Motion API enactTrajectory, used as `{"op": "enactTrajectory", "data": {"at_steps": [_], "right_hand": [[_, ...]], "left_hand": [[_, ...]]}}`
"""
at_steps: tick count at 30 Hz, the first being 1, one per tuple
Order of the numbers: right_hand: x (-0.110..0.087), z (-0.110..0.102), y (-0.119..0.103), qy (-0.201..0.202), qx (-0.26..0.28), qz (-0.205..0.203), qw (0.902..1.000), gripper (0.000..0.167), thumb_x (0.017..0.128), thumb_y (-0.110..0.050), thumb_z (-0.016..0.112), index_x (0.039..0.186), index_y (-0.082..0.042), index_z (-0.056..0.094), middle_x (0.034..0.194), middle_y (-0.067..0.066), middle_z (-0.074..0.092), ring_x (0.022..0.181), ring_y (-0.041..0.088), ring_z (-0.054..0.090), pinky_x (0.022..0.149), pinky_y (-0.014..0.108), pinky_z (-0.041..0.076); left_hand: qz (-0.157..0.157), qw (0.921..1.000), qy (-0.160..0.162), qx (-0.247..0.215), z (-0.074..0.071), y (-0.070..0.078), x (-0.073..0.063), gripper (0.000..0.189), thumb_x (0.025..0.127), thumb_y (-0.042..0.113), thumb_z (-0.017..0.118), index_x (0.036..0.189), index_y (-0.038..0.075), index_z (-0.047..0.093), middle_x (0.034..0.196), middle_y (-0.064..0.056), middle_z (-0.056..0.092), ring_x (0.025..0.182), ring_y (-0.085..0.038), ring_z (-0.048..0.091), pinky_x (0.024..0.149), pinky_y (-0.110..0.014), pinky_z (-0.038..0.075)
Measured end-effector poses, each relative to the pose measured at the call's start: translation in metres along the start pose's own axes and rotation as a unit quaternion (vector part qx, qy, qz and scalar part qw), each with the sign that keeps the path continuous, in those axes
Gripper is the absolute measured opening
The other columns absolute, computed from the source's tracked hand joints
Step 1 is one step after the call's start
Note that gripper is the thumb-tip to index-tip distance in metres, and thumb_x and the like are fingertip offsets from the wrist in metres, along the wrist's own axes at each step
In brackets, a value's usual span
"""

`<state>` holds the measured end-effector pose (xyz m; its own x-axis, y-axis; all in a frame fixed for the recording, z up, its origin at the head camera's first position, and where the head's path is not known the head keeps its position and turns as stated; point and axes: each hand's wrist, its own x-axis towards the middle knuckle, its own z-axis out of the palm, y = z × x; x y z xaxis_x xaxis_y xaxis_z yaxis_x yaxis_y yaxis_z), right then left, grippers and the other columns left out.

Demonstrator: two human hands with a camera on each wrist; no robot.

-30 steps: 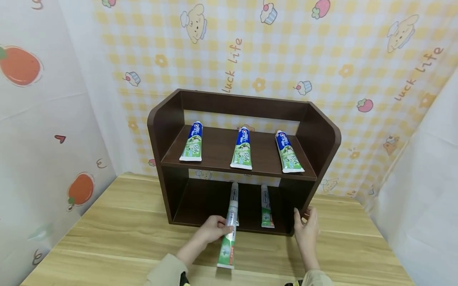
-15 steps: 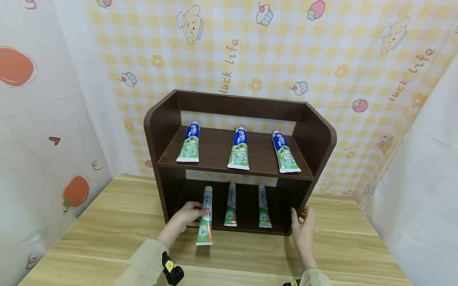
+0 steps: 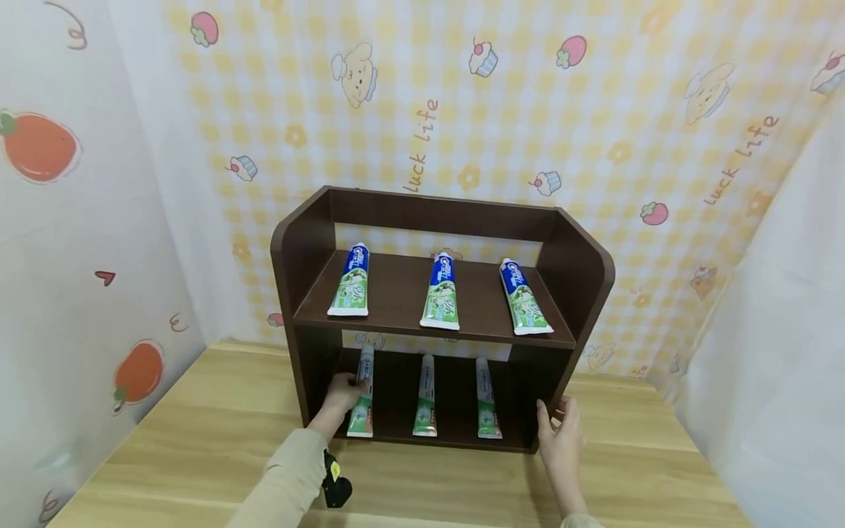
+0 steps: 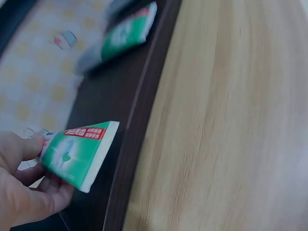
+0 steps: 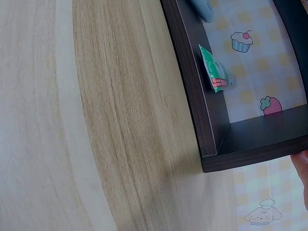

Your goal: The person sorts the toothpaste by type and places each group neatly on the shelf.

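Note:
My left hand grips a green and silver toothpaste tube at the left end of the lower board. In the left wrist view the tube's flat end points out toward the board's front edge, thumb on one side and fingers underneath. Two matching tubes lie to its right, a middle tube and a right tube. My right hand holds the right side panel of the dark brown shelf, thumb at its front edge and fingers on the outer face.
On the upper board lie three blue and green toothpaste tubes, at left, middle and right. The shelf stands on a wooden table, before a checkered backdrop. A white curtain hangs at the right.
My left hand has carried the toothpaste tube leftward from in front of the middle tube and back onto the lower board. My right hand stays at the side panel. The head view tilts slightly.

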<state>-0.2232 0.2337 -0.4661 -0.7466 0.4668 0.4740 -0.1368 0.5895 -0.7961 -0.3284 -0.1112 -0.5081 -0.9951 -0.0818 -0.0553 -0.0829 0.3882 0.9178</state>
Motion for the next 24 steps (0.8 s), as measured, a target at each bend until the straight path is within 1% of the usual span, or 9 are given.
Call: {"op": "enactTrajectory", "data": {"at_steps": [3, 4, 5, 9, 12, 15, 17, 22, 24], "right_hand": [[-0.003, 0.002, 0.002, 0.009, -0.004, -0.009, 0.9999, 0.019, 0.087, -0.006, 0.058, 0.098, 0.005, 0.049, 0.093, 0.022, 0.056, 0.086, 0.038, 0.059, 0.068, 0.045, 0.055], [-0.003, 0.002, 0.003, 0.013, -0.005, -0.014, 0.9998, 0.018, 0.086, -0.005, 0.059, 0.098, 0.005, 0.049, 0.092, 0.022, 0.056, 0.085, 0.038, 0.059, 0.067, 0.045, 0.055], [-0.004, 0.003, 0.004, 0.017, -0.006, -0.018, 0.9997, 0.018, 0.086, -0.005, 0.059, 0.097, 0.005, 0.049, 0.092, 0.021, 0.056, 0.084, 0.038, 0.060, 0.066, 0.045, 0.055], [-0.002, 0.003, 0.006, 0.027, -0.006, -0.031, 0.9991, 0.018, 0.085, -0.004, 0.059, 0.096, 0.005, 0.049, 0.091, 0.021, 0.055, 0.083, 0.039, 0.059, 0.063, 0.046, 0.055], [-0.006, 0.004, 0.005, 0.023, -0.004, -0.030, 0.9993, 0.017, 0.086, -0.004, 0.059, 0.096, 0.005, 0.049, 0.091, 0.021, 0.055, 0.083, 0.039, 0.059, 0.063, 0.045, 0.055], [-0.008, 0.004, 0.003, 0.024, -0.004, -0.025, 0.9994, 0.017, 0.085, -0.004, 0.059, 0.096, 0.005, 0.049, 0.091, 0.021, 0.055, 0.083, 0.037, 0.059, 0.063, 0.044, 0.055], [-0.009, 0.003, 0.002, 0.026, -0.004, -0.021, 0.9994, 0.017, 0.085, -0.004, 0.059, 0.096, 0.005, 0.049, 0.091, 0.020, 0.055, 0.083, 0.035, 0.059, 0.064, 0.043, 0.056], [-0.004, 0.001, -0.001, 0.020, -0.004, -0.017, 0.9997, 0.018, 0.087, -0.004, 0.057, 0.099, 0.006, 0.048, 0.094, 0.022, 0.054, 0.085, 0.037, 0.057, 0.067, 0.046, 0.055], [-0.002, 0.001, -0.002, 0.015, -0.006, -0.015, 0.9998, 0.019, 0.088, -0.005, 0.056, 0.100, 0.006, 0.048, 0.096, 0.022, 0.054, 0.088, 0.038, 0.057, 0.069, 0.048, 0.054]], "left_hand": [[0.014, 0.9989, 0.031, 0.033, 0.000, -0.003, 0.004, 0.038, 0.088, 0.028, 0.060, 0.096, -0.009, 0.061, 0.074, -0.016, 0.062, 0.060, -0.019, 0.053, 0.051, -0.032, 0.044], [0.011, 0.9985, 0.037, 0.039, -0.001, 0.002, 0.002, 0.035, 0.088, 0.025, 0.059, 0.094, -0.009, 0.062, 0.070, -0.014, 0.060, 0.056, -0.018, 0.052, 0.048, -0.032, 0.043], [-0.011, 0.9975, 0.040, 0.057, -0.003, 0.014, -0.006, 0.030, 0.088, 0.019, 0.058, 0.094, -0.011, 0.061, 0.069, -0.015, 0.060, 0.056, -0.019, 0.051, 0.048, -0.033, 0.043], [0.007, 0.9959, 0.046, 0.077, -0.007, 0.032, -0.018, 0.024, 0.088, 0.013, 0.056, 0.078, -0.009, 0.059, 0.053, -0.003, 0.045, 0.046, -0.012, 0.039, 0.042, -0.026, 0.033], [0.016, 0.9939, 0.054, 0.095, -0.009, 0.028, -0.026, 0.026, 0.088, 0.011, 0.056, 0.067, -0.003, 0.052, 0.051, 0.001, 0.035, 0.044, -0.010, 0.033, 0.040, -0.023, 0.027], [0.022, 0.9911, 0.056, 0.118, -0.010, 0.023, -0.027, 0.027, 0.089, 0.011, 0.055, 0.065, 0.001, 0.049, 0.052, 0.000, 0.038, 0.045, -0.011, 0.036, 0.040, -0.022, 0.029], [0.043, 0.9859, 0.052, 0.153, -0.010, 0.020, -0.027, 0.026, 0.090, 0.010, 0.054, 0.067, -0.001, 0.050, 0.054, -0.004, 0.044, 0.046, -0.013, 0.041, 0.040, -0.024, 0.032], [0.103, 0.9633, 0.082, 0.234, -0.007, 0.028, -0.028, 0.019, 0.088, 0.008, 0.057, 0.096, -0.009, 0.055, 0.086, -0.022, 0.056, 0.071, -0.028, 0.057, 0.053, -0.036, 0.048], [0.123, 0.9637, 0.089, 0.220, -0.006, 0.033, -0.033, 0.020, 0.087, 0.006, 0.057, 0.102, -0.007, 0.055, 0.095, -0.022, 0.054, 0.077, -0.028, 0.056, 0.058, -0.036, 0.049]]}}
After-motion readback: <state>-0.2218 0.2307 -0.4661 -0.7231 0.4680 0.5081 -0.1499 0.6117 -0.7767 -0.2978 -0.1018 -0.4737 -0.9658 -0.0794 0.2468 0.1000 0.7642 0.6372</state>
